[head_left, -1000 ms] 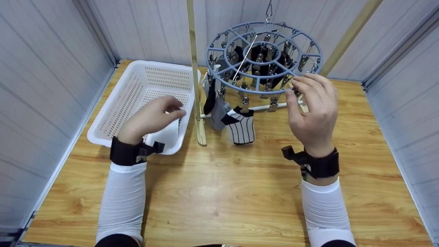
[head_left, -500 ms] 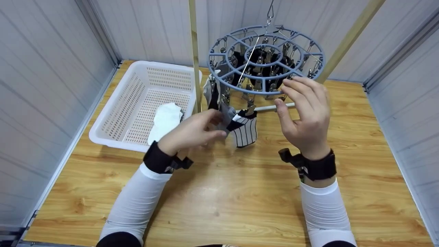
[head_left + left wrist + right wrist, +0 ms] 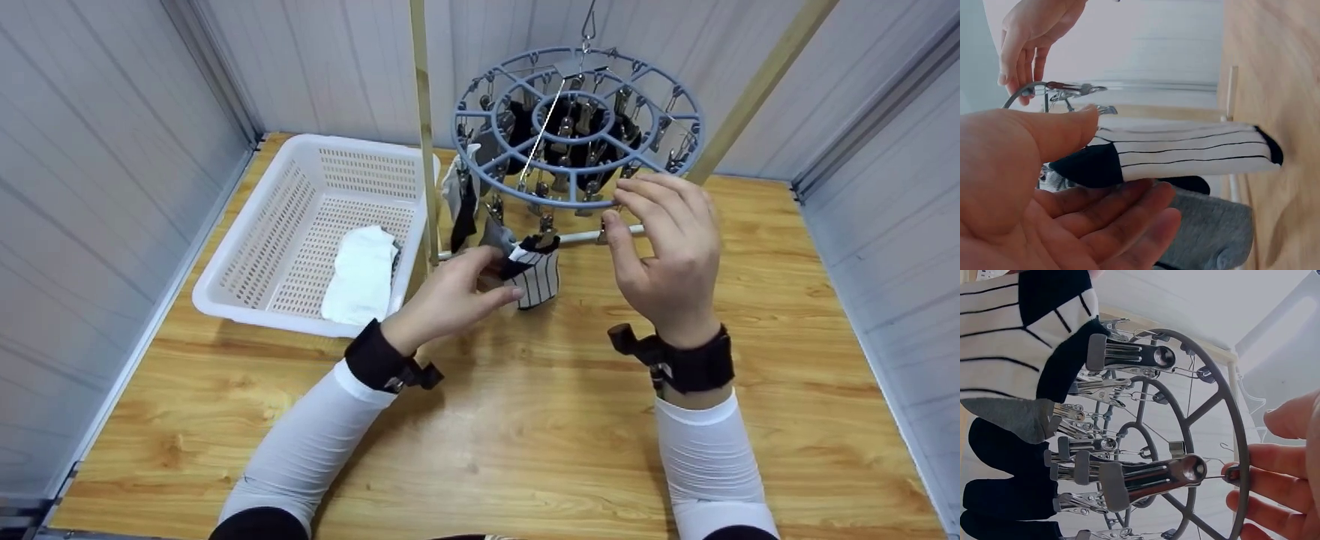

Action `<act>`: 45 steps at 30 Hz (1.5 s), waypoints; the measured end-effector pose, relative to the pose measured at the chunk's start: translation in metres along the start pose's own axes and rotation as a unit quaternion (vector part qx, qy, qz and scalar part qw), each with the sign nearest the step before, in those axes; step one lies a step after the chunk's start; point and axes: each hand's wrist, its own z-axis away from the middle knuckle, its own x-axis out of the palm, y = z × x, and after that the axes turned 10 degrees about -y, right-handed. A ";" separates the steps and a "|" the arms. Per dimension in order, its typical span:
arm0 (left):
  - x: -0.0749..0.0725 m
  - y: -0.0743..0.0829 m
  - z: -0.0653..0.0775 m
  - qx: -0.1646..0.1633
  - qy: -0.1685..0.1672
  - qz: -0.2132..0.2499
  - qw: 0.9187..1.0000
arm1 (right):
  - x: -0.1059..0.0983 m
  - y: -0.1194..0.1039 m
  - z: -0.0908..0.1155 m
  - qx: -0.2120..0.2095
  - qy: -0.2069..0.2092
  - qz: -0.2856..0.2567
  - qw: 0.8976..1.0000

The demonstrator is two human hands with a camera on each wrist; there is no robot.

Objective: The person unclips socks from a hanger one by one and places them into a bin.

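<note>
A round blue-grey clip hanger [image 3: 574, 201] hangs from a hook, with several socks clipped below it. My left hand [image 3: 454, 296] is at a white sock with black stripes [image 3: 538, 281], which hangs from a metal clip. In the left wrist view, the thumb [image 3: 1069, 132] lies on one side of this sock and the fingertips are at its black heel, with a gap between thumb and fingers. Beside it hangs a grey sock [image 3: 1210, 230]. My right hand [image 3: 670, 251] is at the hanger's near right rim, its fingers [image 3: 1275, 461] behind the ring and the thumb apart.
A white plastic basket [image 3: 251, 225] stands at the left with a white sock [image 3: 360, 274] inside. Wooden posts [image 3: 427, 165] of a stand rise beside the hanger. Black socks [image 3: 1010, 495] hang further in. Panel walls [image 3: 97, 187] enclose the wooden table [image 3: 480, 435].
My left hand has moved right from over the basket to the striped sock, leaving the white sock in the basket in view. My right hand has shifted slightly left along the rim; the hanger has swayed.
</note>
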 end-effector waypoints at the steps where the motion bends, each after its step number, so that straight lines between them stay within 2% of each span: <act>1: 0.002 -0.001 -0.001 0.003 0.002 0.003 1.000 | 0.000 0.000 0.000 0.001 -0.001 0.000 1.000; 9: 0.010 -0.001 -0.003 0.013 0.005 0.006 1.000 | -0.003 0.002 0.001 0.002 -0.006 -0.008 1.000; 14: 0.014 -0.003 -0.005 0.024 0.013 0.039 0.999 | -0.005 0.001 0.001 0.000 -0.006 -0.016 1.000; 18: 0.014 -0.004 -0.005 0.041 0.038 0.065 0.996 | -0.004 0.000 0.000 -0.004 -0.006 -0.023 1.000; 24: 0.011 -0.004 -0.004 0.069 0.081 0.040 0.994 | -0.005 0.002 0.000 0.001 -0.008 -0.013 1.000; 31: 0.009 -0.003 -0.004 0.081 0.077 0.035 0.993 | -0.009 0.009 0.000 0.019 -0.006 -0.001 1.000; 40: 0.010 -0.001 -0.003 0.082 0.069 0.027 0.994 | -0.015 0.017 -0.003 0.043 0.002 0.005 0.999; 45: 0.011 0.000 -0.003 0.102 0.076 0.030 0.991 | -0.018 0.012 -0.006 0.060 0.003 0.008 0.998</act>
